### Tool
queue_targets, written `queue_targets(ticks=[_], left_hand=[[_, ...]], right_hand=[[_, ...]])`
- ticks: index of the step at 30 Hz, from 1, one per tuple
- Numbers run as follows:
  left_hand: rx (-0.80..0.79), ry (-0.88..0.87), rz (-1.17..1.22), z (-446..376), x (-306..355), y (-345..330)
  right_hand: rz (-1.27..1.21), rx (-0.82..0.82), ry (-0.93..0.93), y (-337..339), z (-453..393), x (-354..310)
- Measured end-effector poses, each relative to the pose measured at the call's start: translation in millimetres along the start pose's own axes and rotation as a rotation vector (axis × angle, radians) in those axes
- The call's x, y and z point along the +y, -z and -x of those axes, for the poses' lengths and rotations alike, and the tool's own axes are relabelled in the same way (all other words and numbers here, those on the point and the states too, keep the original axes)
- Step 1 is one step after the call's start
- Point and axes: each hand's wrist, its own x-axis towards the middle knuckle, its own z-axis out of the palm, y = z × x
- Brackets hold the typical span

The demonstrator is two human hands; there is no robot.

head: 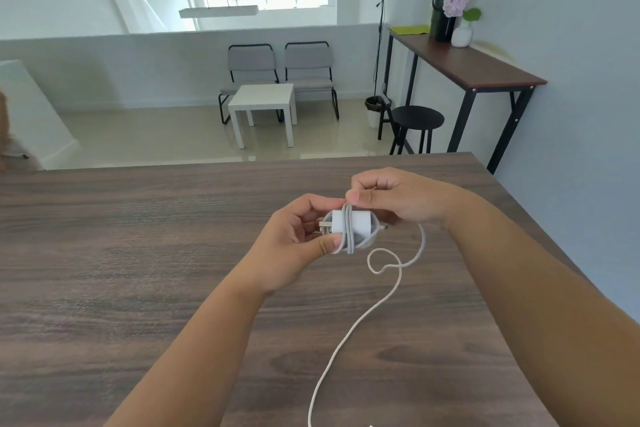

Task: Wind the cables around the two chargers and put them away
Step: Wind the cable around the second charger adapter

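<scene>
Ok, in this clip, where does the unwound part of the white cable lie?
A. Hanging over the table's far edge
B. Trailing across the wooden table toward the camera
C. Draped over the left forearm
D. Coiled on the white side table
B: from the charger, the cable loops and trails over the wooden table toward the near edge.

Bare table (138, 270) lies open from 7 to 11 o'clock; a loose cable (356, 326) trails across it toward 6 o'clock.

charger (341, 222) white | cable (363, 315) white | table (138, 253) dk brown woodgrain
</scene>
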Motion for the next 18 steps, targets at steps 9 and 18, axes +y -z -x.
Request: queue_targets(ticks=[9,18], left_hand=[[0.229,-0.032,0.399,-1,-8,-11],[0.449,-0.145,-0.501,-3,-13,-7]], right_hand=[[-0.525,0.202,-0.158,-56,-2,34],[0.462,0.296,-0.093,-54,15,14]])
